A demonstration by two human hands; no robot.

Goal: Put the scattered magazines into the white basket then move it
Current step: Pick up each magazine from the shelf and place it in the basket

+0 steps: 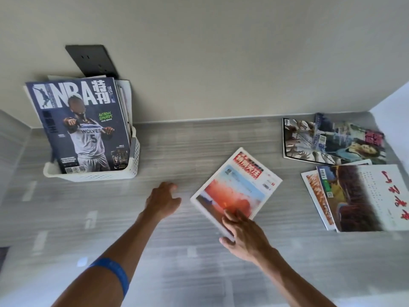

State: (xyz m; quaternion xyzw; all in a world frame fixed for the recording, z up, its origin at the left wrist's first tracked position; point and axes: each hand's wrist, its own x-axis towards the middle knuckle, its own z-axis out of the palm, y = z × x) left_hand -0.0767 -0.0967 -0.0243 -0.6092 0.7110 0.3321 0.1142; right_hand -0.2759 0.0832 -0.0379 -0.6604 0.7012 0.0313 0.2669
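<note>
Magazines (236, 185) — five scattered; basket (135, 160) — one.

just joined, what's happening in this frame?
A person is tidying magazines off a grey surface into a white basket, which already holds an NBA magazine upright. The right hand grips the near corner of a red-and-white magazine. The left hand hovers empty beside it. Four more magazines lie at the right.
</note>
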